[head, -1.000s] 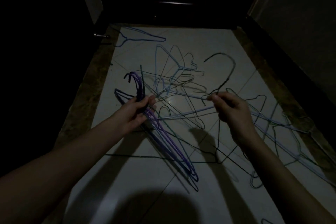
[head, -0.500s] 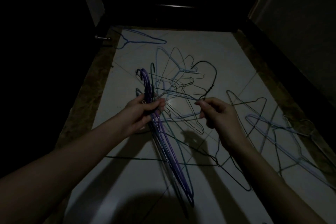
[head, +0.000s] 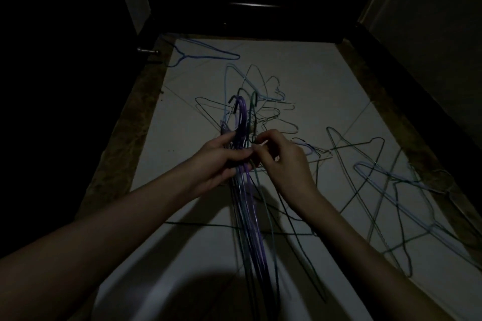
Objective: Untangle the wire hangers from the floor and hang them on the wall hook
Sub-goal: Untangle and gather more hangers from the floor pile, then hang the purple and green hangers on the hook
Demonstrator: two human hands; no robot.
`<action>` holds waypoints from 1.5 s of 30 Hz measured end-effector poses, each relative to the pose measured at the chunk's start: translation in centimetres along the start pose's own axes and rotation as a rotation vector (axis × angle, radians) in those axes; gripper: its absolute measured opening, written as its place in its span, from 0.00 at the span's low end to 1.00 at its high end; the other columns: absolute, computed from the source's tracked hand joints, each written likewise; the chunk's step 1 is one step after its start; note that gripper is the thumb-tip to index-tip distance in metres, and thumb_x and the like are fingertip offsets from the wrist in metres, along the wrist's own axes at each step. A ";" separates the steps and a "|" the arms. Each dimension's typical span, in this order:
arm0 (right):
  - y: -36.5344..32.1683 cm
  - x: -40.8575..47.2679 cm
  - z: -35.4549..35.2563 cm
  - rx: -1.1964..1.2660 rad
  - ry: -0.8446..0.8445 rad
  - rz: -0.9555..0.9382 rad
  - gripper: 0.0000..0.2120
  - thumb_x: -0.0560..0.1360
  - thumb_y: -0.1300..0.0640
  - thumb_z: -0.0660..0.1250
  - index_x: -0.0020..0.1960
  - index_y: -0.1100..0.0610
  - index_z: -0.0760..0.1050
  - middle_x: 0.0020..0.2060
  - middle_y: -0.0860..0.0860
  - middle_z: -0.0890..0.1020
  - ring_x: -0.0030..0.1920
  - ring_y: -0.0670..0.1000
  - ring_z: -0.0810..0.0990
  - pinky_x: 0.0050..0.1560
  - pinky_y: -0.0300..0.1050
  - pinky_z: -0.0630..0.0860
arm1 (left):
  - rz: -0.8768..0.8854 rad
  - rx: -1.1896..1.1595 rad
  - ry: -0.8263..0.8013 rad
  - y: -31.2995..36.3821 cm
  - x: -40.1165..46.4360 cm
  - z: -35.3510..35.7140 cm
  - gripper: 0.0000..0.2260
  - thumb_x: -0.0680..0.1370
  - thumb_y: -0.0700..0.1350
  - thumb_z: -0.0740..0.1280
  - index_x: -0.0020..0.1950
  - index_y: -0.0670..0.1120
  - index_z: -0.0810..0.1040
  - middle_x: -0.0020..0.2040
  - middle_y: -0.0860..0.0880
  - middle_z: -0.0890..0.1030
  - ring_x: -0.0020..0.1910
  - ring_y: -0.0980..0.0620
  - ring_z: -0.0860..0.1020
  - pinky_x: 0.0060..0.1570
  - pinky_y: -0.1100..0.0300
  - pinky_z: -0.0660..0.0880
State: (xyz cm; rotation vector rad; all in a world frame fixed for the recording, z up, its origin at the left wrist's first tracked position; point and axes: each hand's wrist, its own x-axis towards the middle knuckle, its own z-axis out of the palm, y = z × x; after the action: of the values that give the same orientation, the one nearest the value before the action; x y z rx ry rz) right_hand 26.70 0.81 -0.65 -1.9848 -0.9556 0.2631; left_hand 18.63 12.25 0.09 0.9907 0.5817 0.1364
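While the left hand [head: 221, 156] grips the gathered hangers [head: 243, 138], the right hand [head: 280, 161] pinches another's neck against them; next, seating it in the bundle.

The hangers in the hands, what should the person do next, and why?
Probably slip the dark hanger that the right hand pinches into the bunch the left hand grips; their hooks already sit side by side.

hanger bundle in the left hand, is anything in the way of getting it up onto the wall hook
No wall hook shows in the head view, so that path cannot be judged. The left hand grips the hanger bundle; the right hand pinches a wire beside it. Loose hangers on the floor cross under its lower ends and may snag.
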 end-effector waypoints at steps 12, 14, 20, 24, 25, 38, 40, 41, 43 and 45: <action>1.1 -2.6 0.0 0.081 -0.141 0.277 0.26 0.68 0.43 0.71 0.61 0.49 0.67 0.48 0.44 0.75 0.49 0.47 0.77 0.48 0.44 0.76 | 0.054 -0.226 0.105 1.6 0.7 1.4 0.26 0.72 0.25 0.46 0.64 0.40 0.70 0.62 0.38 0.74 0.65 0.44 0.72 0.64 0.54 0.69; 1.0 -2.5 0.4 -0.001 -0.130 0.270 0.27 0.68 0.46 0.72 0.63 0.50 0.65 0.48 0.45 0.75 0.49 0.49 0.77 0.50 0.49 0.76 | 0.056 -0.328 0.115 1.9 0.7 1.7 0.25 0.70 0.26 0.45 0.60 0.40 0.71 0.59 0.38 0.73 0.66 0.43 0.70 0.66 0.54 0.68; 1.2 -0.8 -0.1 -0.064 -0.024 0.232 0.09 0.70 0.58 0.69 0.49 0.54 0.73 0.44 0.52 0.79 0.44 0.54 0.78 0.45 0.51 0.76 | 0.059 -0.463 0.144 3.2 0.5 1.6 0.25 0.70 0.28 0.46 0.61 0.39 0.72 0.63 0.35 0.75 0.66 0.41 0.72 0.63 0.53 0.70; 0.9 0.2 -0.7 -0.106 0.032 0.149 0.10 0.68 0.59 0.70 0.48 0.55 0.74 0.44 0.50 0.77 0.44 0.52 0.77 0.43 0.50 0.76 | 0.077 -0.585 0.114 4.0 0.7 1.0 0.28 0.64 0.30 0.52 0.64 0.39 0.70 0.63 0.33 0.73 0.61 0.41 0.74 0.68 0.49 0.66; 0.8 0.5 -0.8 -0.118 0.043 0.130 0.11 0.68 0.60 0.70 0.49 0.55 0.75 0.43 0.49 0.77 0.44 0.51 0.76 0.43 0.50 0.76 | 0.082 -0.597 0.113 4.1 0.8 0.9 0.28 0.64 0.30 0.52 0.63 0.40 0.70 0.65 0.34 0.72 0.62 0.40 0.75 0.67 0.48 0.67; -6.5 6.0 -6.8 -0.081 -0.040 0.054 0.11 0.68 0.63 0.69 0.46 0.50 0.74 0.42 0.47 0.77 0.40 0.47 0.73 0.41 0.42 0.71 | 0.148 -0.661 0.133 14.0 -1.6 2.0 0.21 0.64 0.35 0.58 0.56 0.45 0.73 0.63 0.33 0.72 0.61 0.38 0.75 0.67 0.46 0.67; -9.1 6.7 -8.9 -0.070 -0.060 0.061 0.11 0.67 0.63 0.70 0.45 0.50 0.73 0.42 0.48 0.77 0.40 0.47 0.74 0.41 0.41 0.71 | 0.135 -0.669 0.136 16.7 -2.8 3.2 0.20 0.64 0.36 0.60 0.54 0.47 0.74 0.63 0.35 0.74 0.60 0.39 0.76 0.66 0.46 0.68; -10.6 7.1 -10.2 -0.064 -0.074 0.067 0.12 0.67 0.64 0.70 0.45 0.50 0.74 0.42 0.49 0.77 0.40 0.48 0.74 0.41 0.41 0.71 | 0.125 -0.676 0.145 18.1 -3.5 3.9 0.19 0.64 0.36 0.60 0.53 0.48 0.73 0.63 0.37 0.74 0.60 0.40 0.77 0.66 0.46 0.68; -13.9 7.8 -13.0 -0.065 -0.102 0.065 0.12 0.67 0.65 0.69 0.44 0.49 0.74 0.42 0.49 0.77 0.41 0.50 0.76 0.41 0.42 0.72 | 0.103 -0.693 0.173 21.1 -5.2 5.8 0.18 0.65 0.37 0.61 0.53 0.49 0.73 0.63 0.40 0.75 0.59 0.42 0.78 0.64 0.47 0.69; -17.6 8.7 -16.3 -0.074 -0.123 0.056 0.13 0.67 0.65 0.70 0.44 0.48 0.73 0.42 0.49 0.77 0.41 0.52 0.77 0.42 0.44 0.73 | 0.096 -0.710 0.186 24.8 -7.2 8.0 0.14 0.68 0.38 0.60 0.52 0.49 0.74 0.62 0.41 0.76 0.57 0.42 0.79 0.61 0.47 0.71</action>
State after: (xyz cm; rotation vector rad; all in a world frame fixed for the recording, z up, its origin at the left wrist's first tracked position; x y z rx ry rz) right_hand 31.76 2.13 24.34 -2.0846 -1.0006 0.3908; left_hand 20.43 17.32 26.60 0.3149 0.5934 0.4885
